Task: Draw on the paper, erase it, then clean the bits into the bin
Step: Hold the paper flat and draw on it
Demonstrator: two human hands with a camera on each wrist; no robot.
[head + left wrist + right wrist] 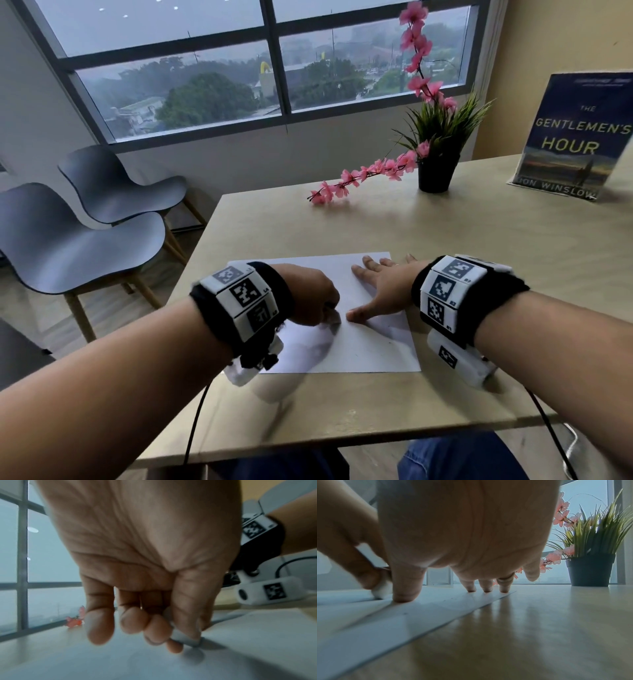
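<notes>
A white sheet of paper (359,346) lies flat on the wooden table (445,240) in front of me. My left hand (313,298) is curled over the paper's middle and pinches a small white eraser (333,318) between thumb and fingers, its tip down on the sheet. The eraser (186,640) shows grey under the thumb in the left wrist view, and the eraser (382,589) shows beside my right thumb in the right wrist view. My right hand (376,287) lies spread on the paper's right half, fingertips (471,588) pressing it down. Tiny dark specks (405,613) dot the paper (368,626).
A black pot with green grass and a pink blossom spray (436,150) stands at the table's far side. A book (575,137) stands upright at the far right. Two grey chairs (85,240) sit left of the table. A pencil (279,421) lies blurred near the front edge.
</notes>
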